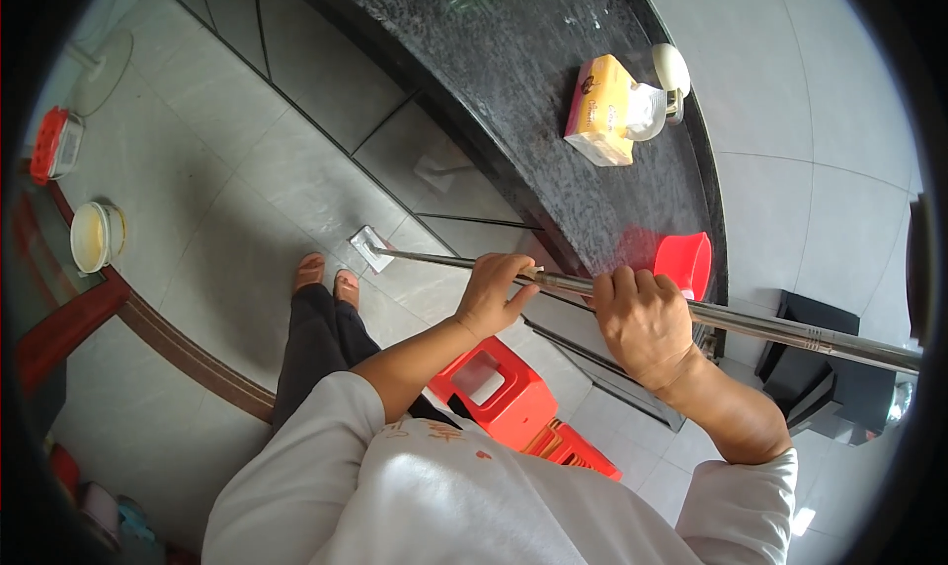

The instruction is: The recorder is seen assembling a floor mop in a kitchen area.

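Observation:
A long steel mop pole (790, 332) slants across the view, from the right edge down to a small flat white mop head (371, 249) on the tiled floor just ahead of my sandalled feet. My left hand (494, 293) is closed round the pole near its middle, where a thinner section runs on toward the head. Higher up, my right hand (645, 325) wraps the thick section from above, knuckles up. Close behind the right hand, a red plastic container (683, 261) sits on the dark counter.
A curved dark stone counter (474, 61) with grey cabinet doors (326, 81) stands ahead. It bears a yellow tissue box (602, 111) and a cream bottle (671, 76). Below my arms is a red plastic bin (509, 397). A white bucket (91, 237) and a red-rimmed tub (57, 146) are at left.

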Available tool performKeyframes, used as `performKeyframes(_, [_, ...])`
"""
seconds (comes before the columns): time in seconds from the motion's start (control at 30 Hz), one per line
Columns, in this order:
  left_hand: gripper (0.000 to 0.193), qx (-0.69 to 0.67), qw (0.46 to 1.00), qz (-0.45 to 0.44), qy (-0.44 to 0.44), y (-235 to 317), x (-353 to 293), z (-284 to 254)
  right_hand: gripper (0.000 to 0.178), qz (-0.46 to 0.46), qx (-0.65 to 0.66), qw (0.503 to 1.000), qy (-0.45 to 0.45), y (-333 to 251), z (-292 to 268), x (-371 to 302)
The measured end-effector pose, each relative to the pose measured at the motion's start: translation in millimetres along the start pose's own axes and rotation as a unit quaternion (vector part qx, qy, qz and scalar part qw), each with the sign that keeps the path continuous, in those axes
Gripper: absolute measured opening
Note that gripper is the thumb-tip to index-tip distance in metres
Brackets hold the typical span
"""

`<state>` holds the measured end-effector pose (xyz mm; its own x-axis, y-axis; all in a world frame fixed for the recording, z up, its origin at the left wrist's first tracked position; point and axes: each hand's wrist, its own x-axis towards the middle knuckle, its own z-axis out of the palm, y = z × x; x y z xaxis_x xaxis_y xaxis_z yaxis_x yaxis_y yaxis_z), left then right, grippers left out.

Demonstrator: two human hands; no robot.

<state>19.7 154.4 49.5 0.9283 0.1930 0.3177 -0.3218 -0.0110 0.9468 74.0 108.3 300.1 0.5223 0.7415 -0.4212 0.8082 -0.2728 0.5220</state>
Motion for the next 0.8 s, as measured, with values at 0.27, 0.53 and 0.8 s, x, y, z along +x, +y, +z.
performKeyframes(0.27, [0.023,0.107,0.994,-0.023,-0.004,1,10,18,0.009,0.001,0.007,1.000,-0.011,-3,-2,2])
performKeyframes(0.53, [0.029,0.115,0.993,-0.020,0.000,-6,10,25,0.008,0.023,0.005,0.998,-0.056,-5,-14,-1])
performKeyframes(0.8, [0.026,0.096,0.994,0.027,-0.052,-9,9,4,0.024,0.087,0.045,0.991,-0.086,56,-103,-29])
